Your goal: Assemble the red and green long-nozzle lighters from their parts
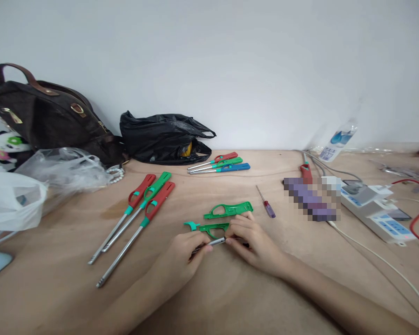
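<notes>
My left hand [190, 249] is closed around a short silver metal lighter tube [216, 242], whose left part is hidden in the fingers. My right hand [249, 239] pinches at the tube's right end, where a small dark part shows between the fingertips. Just beyond the hands lie two green lighter shell halves: the far half [230, 210] is in full view, while the near half [211, 228] is partly covered by my right hand. A teal trigger piece [192, 225] rests to their left. A screwdriver [267, 204] with a purple-red handle lies to the right.
Long-tube lighters [150, 204] lie at left, with more lighters [226, 163] further back. Behind them are a black plastic bag [160, 137] and a dark backpack [59, 116]. At right are a power strip [373, 209], cables, another red lighter [305, 173] and a leaning bottle [338, 139].
</notes>
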The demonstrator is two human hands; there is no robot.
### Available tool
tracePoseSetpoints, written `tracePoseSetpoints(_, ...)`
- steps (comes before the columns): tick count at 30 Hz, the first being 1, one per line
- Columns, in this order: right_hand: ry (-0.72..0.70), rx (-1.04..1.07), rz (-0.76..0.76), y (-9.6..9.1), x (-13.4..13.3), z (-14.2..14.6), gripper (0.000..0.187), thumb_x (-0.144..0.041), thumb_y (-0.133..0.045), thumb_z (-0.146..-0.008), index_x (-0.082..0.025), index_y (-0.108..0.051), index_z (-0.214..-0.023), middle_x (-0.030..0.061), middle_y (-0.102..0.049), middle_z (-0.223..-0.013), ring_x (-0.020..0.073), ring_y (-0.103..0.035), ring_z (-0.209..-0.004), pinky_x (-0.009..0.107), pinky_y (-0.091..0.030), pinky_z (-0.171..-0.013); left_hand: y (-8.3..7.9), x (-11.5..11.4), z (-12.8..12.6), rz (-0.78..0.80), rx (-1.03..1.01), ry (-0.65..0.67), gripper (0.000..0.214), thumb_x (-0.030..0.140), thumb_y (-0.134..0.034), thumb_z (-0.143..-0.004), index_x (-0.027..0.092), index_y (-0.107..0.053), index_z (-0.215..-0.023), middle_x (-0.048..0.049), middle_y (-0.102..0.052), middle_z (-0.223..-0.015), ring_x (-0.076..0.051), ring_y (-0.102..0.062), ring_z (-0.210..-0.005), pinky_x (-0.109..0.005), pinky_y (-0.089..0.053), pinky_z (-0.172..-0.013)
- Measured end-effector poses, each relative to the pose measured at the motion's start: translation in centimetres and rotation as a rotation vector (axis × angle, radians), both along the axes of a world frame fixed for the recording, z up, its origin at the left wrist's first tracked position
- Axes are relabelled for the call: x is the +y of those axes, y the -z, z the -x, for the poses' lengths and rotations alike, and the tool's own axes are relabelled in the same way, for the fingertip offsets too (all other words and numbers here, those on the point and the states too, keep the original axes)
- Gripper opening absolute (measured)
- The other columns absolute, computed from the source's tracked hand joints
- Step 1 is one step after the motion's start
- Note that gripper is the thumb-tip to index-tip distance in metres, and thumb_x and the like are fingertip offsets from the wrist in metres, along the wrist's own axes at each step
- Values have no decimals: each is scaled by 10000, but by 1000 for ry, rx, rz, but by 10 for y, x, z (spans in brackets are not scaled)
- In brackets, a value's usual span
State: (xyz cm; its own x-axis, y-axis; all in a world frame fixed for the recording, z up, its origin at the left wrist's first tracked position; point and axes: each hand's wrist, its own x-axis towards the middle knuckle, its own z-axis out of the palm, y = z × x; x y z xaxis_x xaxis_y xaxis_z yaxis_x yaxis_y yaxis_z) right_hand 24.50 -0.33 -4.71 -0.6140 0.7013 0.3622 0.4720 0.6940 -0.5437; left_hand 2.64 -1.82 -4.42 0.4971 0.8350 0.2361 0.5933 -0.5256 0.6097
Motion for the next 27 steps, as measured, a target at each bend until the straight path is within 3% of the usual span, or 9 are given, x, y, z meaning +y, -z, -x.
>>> tracePoseSetpoints(14,-42,-6,-150,5,1,1,193,-162,-419,-971,-184,-517,-806,27,-593,-763,181,-479,-753,346,-292,-755,-11,0,-4,173,-53,-22,219,207,-494,-830,172,-536,-617,59,-446,-502,-96,-414,-472,-210,-283,-500)
tracePoseSetpoints(27,-16,15,58,1,2,0,188,-151,-477,-944,-191,-499,-762,0,-574,-734,176,-507,-760,334,-304,-746,6,-6,-1,-94,46,15,228,187,-403,-924,177,-551,-751,-2,-600,-683,-147,-573,-620,-232,-368,-562)
